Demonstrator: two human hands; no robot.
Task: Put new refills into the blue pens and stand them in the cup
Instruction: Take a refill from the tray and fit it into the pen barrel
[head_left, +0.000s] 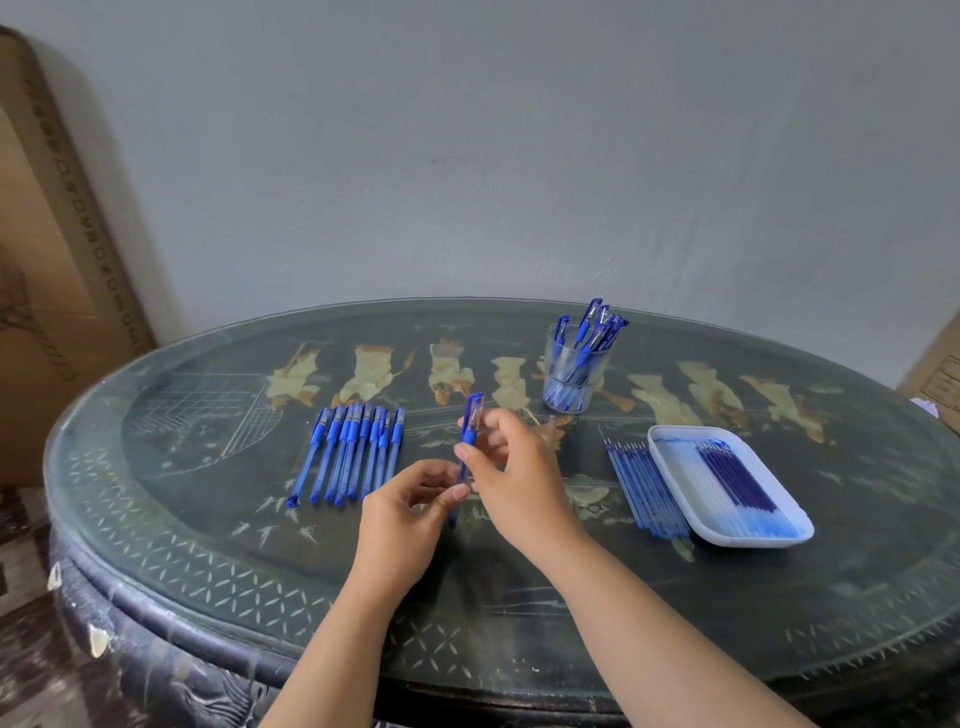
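Seen from the head camera, both hands are holding one blue pen (470, 439) nearly upright above the middle of the table (208, 519). The left hand (410, 512) is pinching the lower barrel between thumb and fingertips. The right hand (511, 467) is pinching the pen higher up, just under the capped end. Both grips are closed on the pen, and neither hand is resting on the table.

The fingers are hiding the joint, so this may be either unscrewing or screwing the barrel back together; I cannot tell which.

A row of pens (353, 452) is lying flat to the left. The cup (574, 379) is standing beyond the hands to the right, already holding several pens. Loose refills (644, 483) are lying just beside a white tray (670, 431), which is carrying darker refills (737, 475).

To do this step well, I judge the left hand should be keeping the barrel steady while the right is turning only the upper part. The two halves should be staying in line so the thread is not crossing. The refill tip should be seated before tightening.
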